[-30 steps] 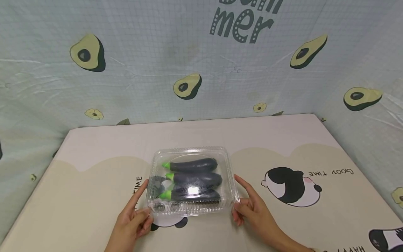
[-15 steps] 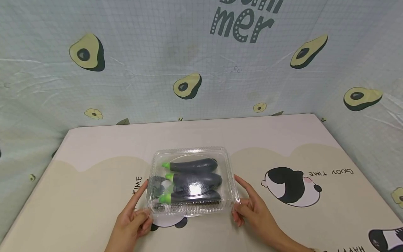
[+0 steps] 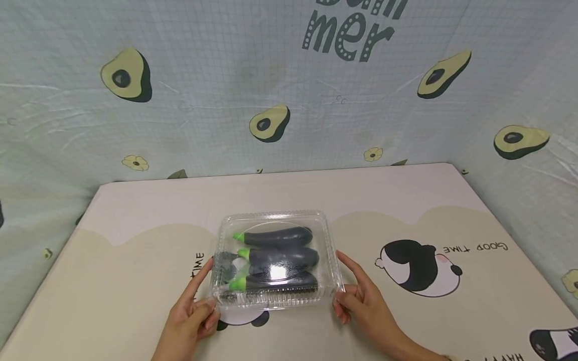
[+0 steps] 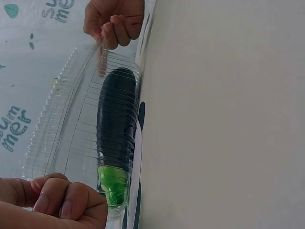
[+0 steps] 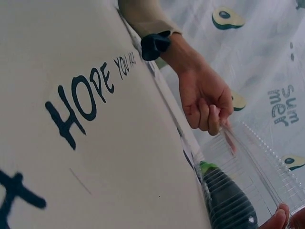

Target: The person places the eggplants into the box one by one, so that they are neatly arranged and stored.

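Note:
A clear plastic clamshell box (image 3: pixel 326 240), its lid down, sits in the middle of the table in the head view. Through it show three dark purple eggplants (image 3: pixel 283 257) with green stem ends pointing left. My left hand (image 3: pixel 187 316) pinches the box's near left corner, index finger stretched along that side. At the near right corner, my right hand (image 3: pixel 367 306) does the same, thumb on the rim. In the left wrist view, the ribbed front wall of the box shows an eggplant (image 4: pixel 116 114) behind it, close over the table.
The table (image 3: pixel 158 271) wears a cream cloth printed with cartoon dogs and lettering. Behind it and at both sides hangs a pale curtain (image 3: pixel 203 100) with avocado prints. A dark band (image 5: pixel 155 45) circles the left wrist in the right wrist view.

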